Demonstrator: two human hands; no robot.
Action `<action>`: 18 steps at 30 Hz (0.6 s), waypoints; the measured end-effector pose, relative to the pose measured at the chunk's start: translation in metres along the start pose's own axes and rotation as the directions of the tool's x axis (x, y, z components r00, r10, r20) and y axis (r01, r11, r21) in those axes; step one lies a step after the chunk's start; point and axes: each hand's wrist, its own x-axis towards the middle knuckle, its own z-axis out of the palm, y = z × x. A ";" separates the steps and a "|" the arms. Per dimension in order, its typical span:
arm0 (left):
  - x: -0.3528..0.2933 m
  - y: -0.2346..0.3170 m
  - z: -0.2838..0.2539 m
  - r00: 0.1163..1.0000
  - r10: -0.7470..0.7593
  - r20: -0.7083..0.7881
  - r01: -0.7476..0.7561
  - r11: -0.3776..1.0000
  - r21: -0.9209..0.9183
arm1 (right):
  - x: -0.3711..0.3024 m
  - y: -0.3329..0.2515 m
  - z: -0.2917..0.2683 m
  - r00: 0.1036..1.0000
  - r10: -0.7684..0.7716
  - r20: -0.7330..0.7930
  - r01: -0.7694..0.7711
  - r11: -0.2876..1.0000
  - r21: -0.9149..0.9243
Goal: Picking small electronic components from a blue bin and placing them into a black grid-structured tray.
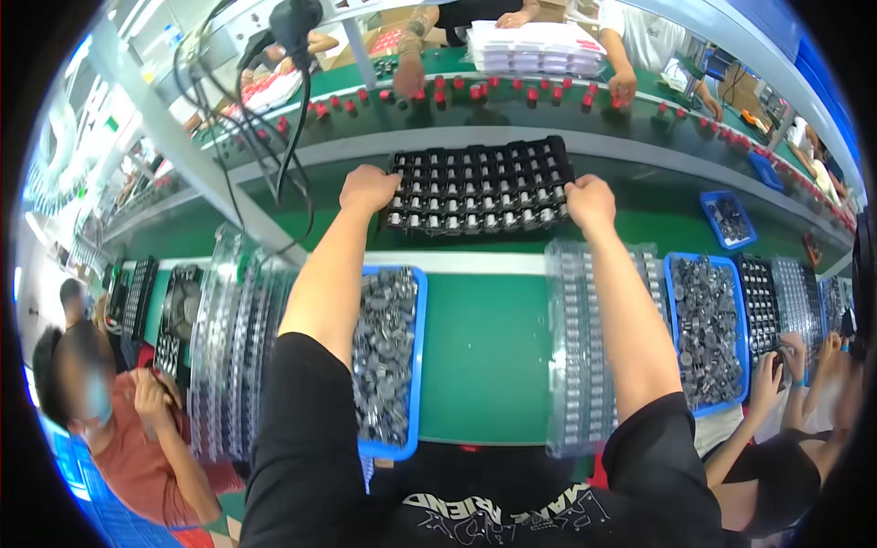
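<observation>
Both my arms reach forward over the green conveyor belt. Between my hands is a black tray [475,189] with rows of small silver-white parts in its pockets. My left hand [370,189] is closed on the tray's left end. The right end is gripped by my right hand [591,203], thumb at the edge. Below my left forearm a blue bin [422,356] holds many grey and black small parts. Stacked clear plastic trays [568,365] with parts lie under my right forearm, and another clear tray stack [233,365] stands to the left.
A second blue bin [742,347] of dark parts sits at the right, with a smaller blue bin [728,219] beyond. A metal post [196,137] and hanging black cables [297,119] rise at the left. Co-workers sit on both sides; others handle red parts [477,91] across the far belt.
</observation>
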 end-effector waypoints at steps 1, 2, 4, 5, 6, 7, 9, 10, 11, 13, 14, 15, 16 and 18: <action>0.010 -0.009 0.014 1.000 -0.023 -0.011 0.022 0.997 -0.071 | -0.009 -0.001 0.012 1.000 0.026 0.000 -0.026 0.999 -0.037; 0.024 -0.019 0.025 0.998 -0.026 0.056 0.029 0.997 -0.067 | -0.014 0.001 0.029 0.999 0.036 -0.016 -0.037 0.996 -0.079; 0.050 0.006 0.022 0.998 -0.049 0.039 0.051 0.997 -0.051 | 0.016 -0.018 0.016 1.000 0.007 0.003 -0.006 0.993 -0.120; 0.062 0.002 0.022 0.998 -0.048 0.040 0.047 0.999 0.014 | 0.014 -0.024 0.026 1.000 0.009 0.018 -0.006 0.991 -0.135; 0.072 0.000 0.023 0.996 -0.048 0.069 0.045 0.998 0.038 | 0.015 -0.024 0.033 1.000 0.005 0.019 -0.003 0.990 -0.141; 0.076 -0.004 0.026 0.996 -0.054 0.069 0.052 0.998 0.034 | 0.015 -0.023 0.041 0.999 0.015 0.044 -0.007 0.982 -0.189; 0.077 -0.005 0.032 0.984 -0.142 0.107 0.139 0.990 0.035 | 0.020 -0.017 0.049 0.997 0.019 0.073 -0.002 0.971 -0.239; 0.072 -0.002 0.033 0.979 -0.182 0.086 0.180 0.983 0.027 | 0.022 -0.014 0.048 0.993 0.013 0.117 0.020 0.961 -0.276; 0.070 0.002 0.033 0.973 -0.213 0.083 0.213 0.977 0.015 | 0.022 -0.010 0.046 0.987 0.006 0.162 0.045 0.950 -0.310; 0.049 0.007 0.024 0.966 -0.254 0.053 0.255 0.967 -0.011 | 0.013 -0.019 0.033 0.975 0.013 0.224 0.068 0.935 -0.347; 0.041 0.002 0.024 0.958 -0.285 0.023 0.285 0.958 -0.018 | 0.003 -0.026 0.028 0.978 -0.006 0.210 0.084 0.929 -0.361; 0.035 -0.007 0.023 0.946 -0.324 -0.015 0.324 0.946 -0.026 | -0.010 -0.040 0.023 0.978 -0.036 0.203 0.110 0.923 -0.369; 0.022 -0.001 0.024 0.957 -0.277 -0.088 0.279 0.960 0.015 | -0.016 -0.043 0.016 0.980 -0.100 0.174 0.159 0.914 -0.373; -0.009 0.007 0.022 0.964 -0.225 -0.144 0.227 0.974 -0.006 | -0.023 -0.049 0.019 0.958 -0.270 0.098 0.288 0.893 -0.347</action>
